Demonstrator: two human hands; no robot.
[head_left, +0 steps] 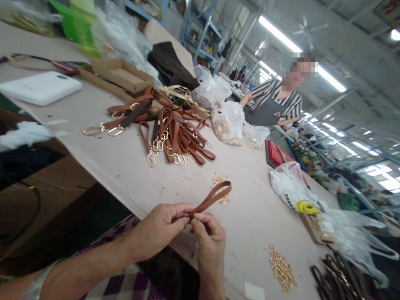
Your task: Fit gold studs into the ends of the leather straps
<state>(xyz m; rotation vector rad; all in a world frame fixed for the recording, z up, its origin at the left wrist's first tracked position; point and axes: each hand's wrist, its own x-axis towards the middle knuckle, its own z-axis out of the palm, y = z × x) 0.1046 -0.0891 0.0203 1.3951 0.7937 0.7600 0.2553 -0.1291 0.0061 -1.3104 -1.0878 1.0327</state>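
Observation:
A brown leather strap [215, 196], folded into a loop, is pinched between both my hands above the table's front edge. My left hand [162, 227] grips its lower end from the left, thumb and fingers pressed together. From the right, my right hand [208, 237] pinches the same end; my fingertips hide whatever else is there. Just behind the loop lies a small scatter of gold metal pieces [223, 200]. Farther back sits a pile of brown straps [181, 139] with gold clasps, several of them looped.
Gold studs [281, 268] lie in a heap at right, near dark straps [340, 277]. Plastic bags [229, 121] and an open cardboard box [121, 75] line the back. A white flat case [40, 87] lies at left. Beyond the table is another person [271, 100].

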